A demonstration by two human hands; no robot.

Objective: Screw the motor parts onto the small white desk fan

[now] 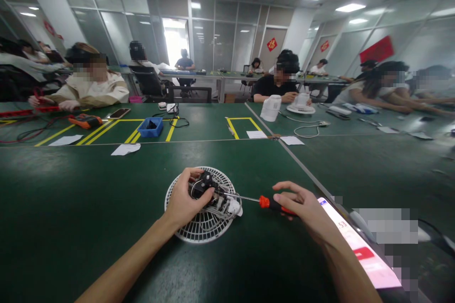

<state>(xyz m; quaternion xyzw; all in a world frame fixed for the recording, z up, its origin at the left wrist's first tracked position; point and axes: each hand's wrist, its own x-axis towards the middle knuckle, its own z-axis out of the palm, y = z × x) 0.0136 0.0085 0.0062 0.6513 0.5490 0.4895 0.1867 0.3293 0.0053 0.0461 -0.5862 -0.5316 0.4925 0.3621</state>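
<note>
A white round fan grille (199,227) lies flat on the green table (88,208) in front of me. On it sits a black and metal fan motor (213,194) with white wires. My left hand (185,199) is closed around the motor's left side, holding it steady. My right hand (302,206) grips the red and black handle of a screwdriver (266,202). Its thin shaft runs left and its tip meets the motor.
A phone with a lit screen (359,246) lies by my right forearm. Farther back are a blue tray (150,127), paper slips, yellow floor-style markings, a white fan body (270,107) and cable. Several people sit working at the far tables.
</note>
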